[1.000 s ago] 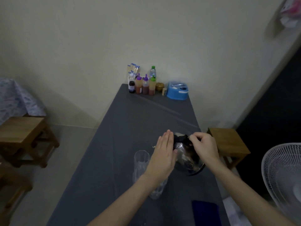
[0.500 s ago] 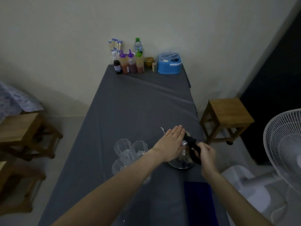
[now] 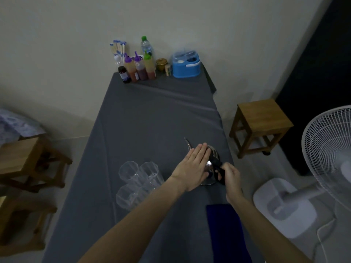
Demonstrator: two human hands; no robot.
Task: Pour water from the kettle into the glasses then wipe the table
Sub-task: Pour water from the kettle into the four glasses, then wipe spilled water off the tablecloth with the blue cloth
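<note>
A shiny metal kettle [image 3: 211,164] with a thin spout and a black handle stands on the grey-clothed table [image 3: 152,120] near its right edge. My right hand [image 3: 228,174] is closed around the black handle. My left hand [image 3: 191,168] lies flat, fingers straight and together, against the kettle's left side and lid. Just left of the kettle stand three clear empty glasses [image 3: 138,179], close together and partly behind my left forearm. A dark blue cloth [image 3: 226,230] lies on the table by the near right edge.
Sauce bottles [image 3: 139,67], a water bottle, a small jar and a blue container [image 3: 186,66] line the table's far end at the wall. A wooden stool [image 3: 260,122] and a white standing fan [image 3: 328,149] are to the right, more wooden stools [image 3: 24,160] to the left.
The view has tipped down and shifted, so more of the table and all three glasses show. My right hand slid from the lid area to the handle. The left hand stays flat on the kettle.
</note>
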